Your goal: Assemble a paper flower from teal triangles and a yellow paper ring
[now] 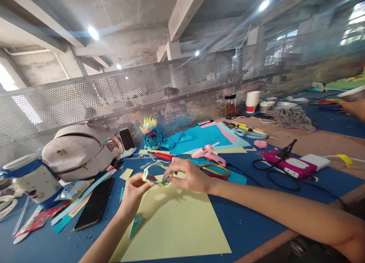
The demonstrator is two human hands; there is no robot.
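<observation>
My left hand [136, 189] and my right hand [188, 175] together pinch a small folded paper ring [154, 175] of light blue and yellow pieces, held just above a large pale yellow sheet [173, 221] on the blue table [248, 221]. The left fingers grip the ring's left side, the right fingers its right side. A small teal folded paper piece [136, 224] lies on the sheet near my left forearm. A finished blue and yellow paper crown shape [152, 135] stands farther back.
A pink glue gun [207, 154], scissors [215, 169] and a red-handled cutter [163, 156] lie behind my hands. A black phone [95, 208], paper strips and a pale backpack [78, 151] are left. Pink box with cables [288, 165] right. A perforated metal screen [114, 92] closes the back.
</observation>
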